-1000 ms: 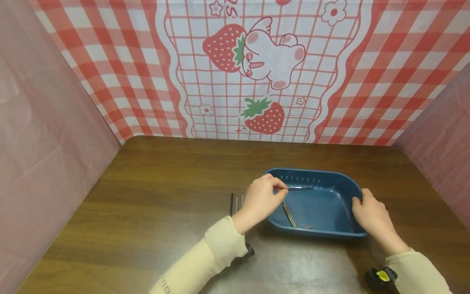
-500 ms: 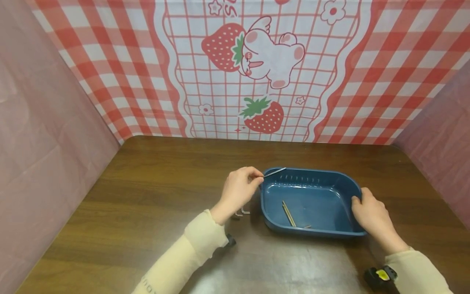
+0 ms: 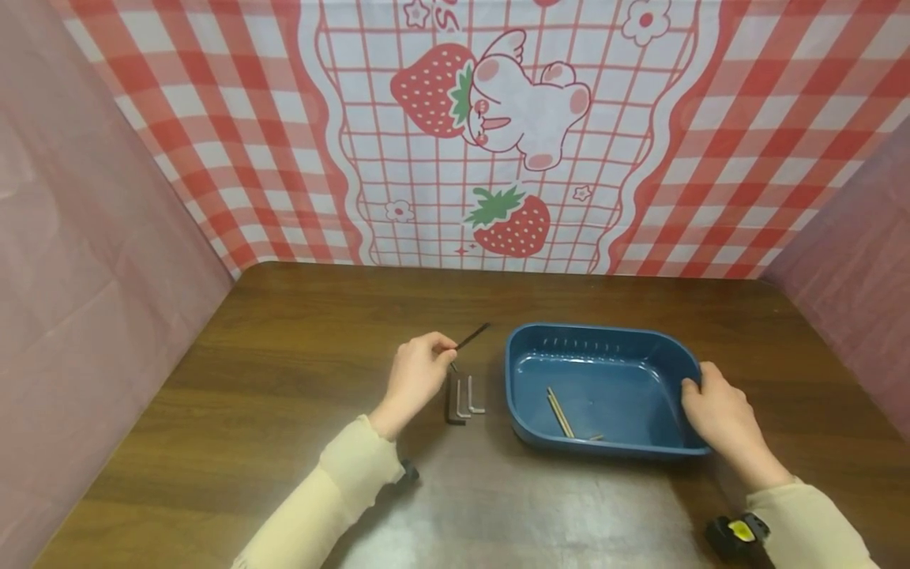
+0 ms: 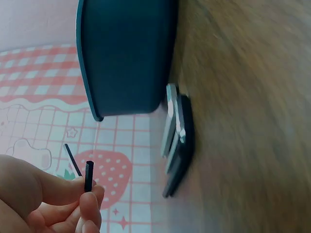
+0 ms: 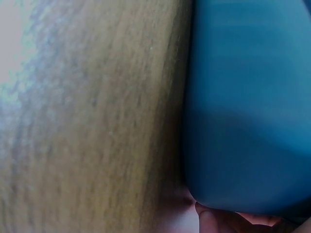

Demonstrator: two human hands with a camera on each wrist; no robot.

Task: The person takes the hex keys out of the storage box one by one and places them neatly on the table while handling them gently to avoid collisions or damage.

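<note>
In the head view my left hand (image 3: pixel 415 375) pinches a dark hex key (image 3: pixel 474 335) between thumb and fingertips, above the table left of a blue plastic bin (image 3: pixel 626 403). Both ends of that key stick out past the fingers in the left wrist view. Just below the hand lie a black hex key (image 3: pixel 449 405) and two silver hex keys, the rightmost silver hex key (image 3: pixel 470 393) nearest the bin. My right hand (image 3: pixel 725 419) grips the bin's right end, thumb over the rim. Inside the bin rest brass-coloured hex keys (image 3: pixel 560 413), partly overlapping.
The brown wooden table (image 3: pixel 284 379) carries everything. A checked strawberry-print cloth (image 3: pixel 512 229) hangs behind its far edge, with pink cloth (image 3: pixel 85 316) along the left side. A black device (image 3: pixel 735 537) is on the right wrist.
My left hand has drawn back leftward out of the bin, still pinching the hex key, and now hovers by the row on the table. The right hand has kept its place on the bin.
</note>
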